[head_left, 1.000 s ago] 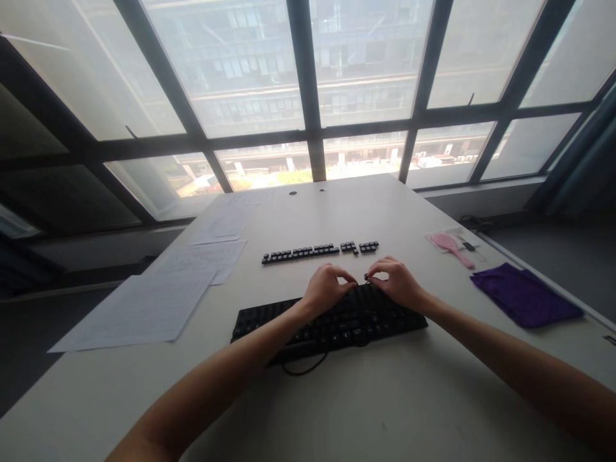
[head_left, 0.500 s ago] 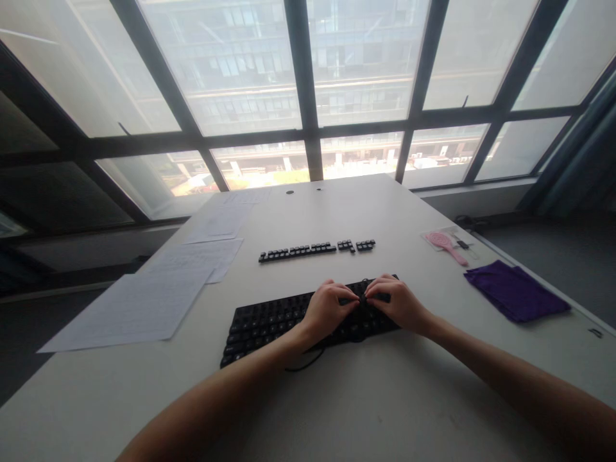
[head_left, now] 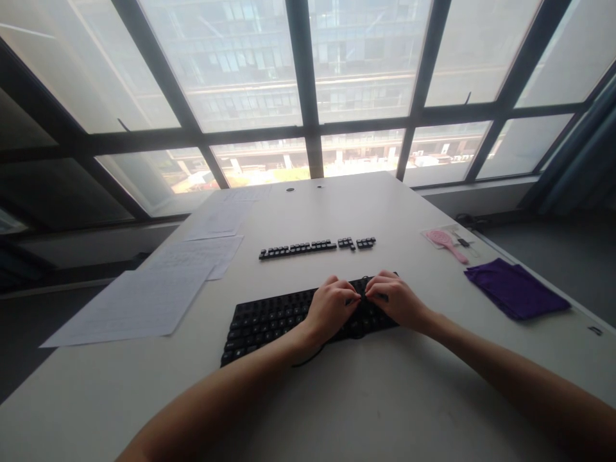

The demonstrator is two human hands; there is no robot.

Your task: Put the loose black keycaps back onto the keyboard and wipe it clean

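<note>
A black keyboard lies at a slant across the desk in front of me, its right half partly covered by my hands. My left hand is closed, thumb and fingertips pinched together over the keys right of the middle. Facing it, my right hand makes a similar pinch, the two sets of fingertips almost meeting. Whatever the fingers grip there is small, dark and lost against the keys. Behind the keyboard, loose black keycaps stand in rows, with smaller groups to the right. A black cable shows below my left wrist.
Printed paper sheets spread along the left side of the white desk. On the right lie a pink hairbrush, a folded purple cloth and a small dark piece. Large windows rise beyond the far edge.
My two hands stay pinched at nearly the same spot on the keyboard, the left one shifted very slightly right. Less of the cable shows below my left wrist. The view has tilted a little.
</note>
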